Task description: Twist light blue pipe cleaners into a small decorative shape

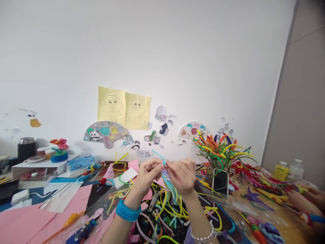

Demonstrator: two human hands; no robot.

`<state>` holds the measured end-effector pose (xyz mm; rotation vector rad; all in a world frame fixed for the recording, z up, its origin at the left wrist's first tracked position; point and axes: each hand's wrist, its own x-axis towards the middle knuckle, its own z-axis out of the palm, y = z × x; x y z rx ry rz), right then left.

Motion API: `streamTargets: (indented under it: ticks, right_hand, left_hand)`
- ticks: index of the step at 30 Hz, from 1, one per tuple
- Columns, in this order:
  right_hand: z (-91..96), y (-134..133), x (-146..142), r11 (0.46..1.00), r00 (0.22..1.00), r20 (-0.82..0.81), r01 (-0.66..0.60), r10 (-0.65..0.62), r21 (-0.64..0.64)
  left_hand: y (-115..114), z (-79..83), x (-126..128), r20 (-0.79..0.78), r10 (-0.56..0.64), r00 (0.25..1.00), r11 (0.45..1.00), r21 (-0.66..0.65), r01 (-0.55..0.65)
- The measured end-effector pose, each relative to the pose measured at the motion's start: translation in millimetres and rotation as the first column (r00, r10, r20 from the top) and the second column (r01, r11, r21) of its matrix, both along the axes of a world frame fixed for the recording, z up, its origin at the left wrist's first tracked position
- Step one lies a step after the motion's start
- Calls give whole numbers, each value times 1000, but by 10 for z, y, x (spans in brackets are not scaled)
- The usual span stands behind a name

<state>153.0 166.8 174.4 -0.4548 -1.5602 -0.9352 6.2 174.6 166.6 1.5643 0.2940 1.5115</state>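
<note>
A light-blue pipe cleaner [158,155] is pinched between my two hands above the middle of the table. Its free end sticks up to the left, and a small bent or coiled part shows at my fingertips. My left hand [149,171] grips it with thumb and forefinger. From the other side, my right hand [183,174] pinches the same piece, its fingers curled. Below both hands lies a tangle of yellow, green, pink and pale-blue pipe cleaners [165,203]. Scissors [153,200] lie partly buried among them.
A vase of colourful pipe-cleaner stems [220,149] stands behind a dark phone [220,183]. Pink paper [25,220] covers the left side, near a white box [43,167] and a black thermos [26,149]. Another person's hands [302,200] work at the right edge.
</note>
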Motion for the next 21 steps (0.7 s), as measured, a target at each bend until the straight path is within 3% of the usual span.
streamTargets:
  ticks: [6, 13, 21]
  right_hand:
    - [-43, 69, 12, 994, 994, -60, -99, 96, -48]
    - [-82, 143, 22, 979, 986, 32, -161, 166, -127]
    - [-26, 133, -1, 947, 970, 64, -214, 235, -239]
  left_hand:
    - [36, 28, -70, -127, -153, 980, 987, -76, 144]
    - [73, 96, -160, -226, 28, 974, 993, -105, -53]
    - [71, 116, -220, -170, -63, 983, 974, -226, 24]
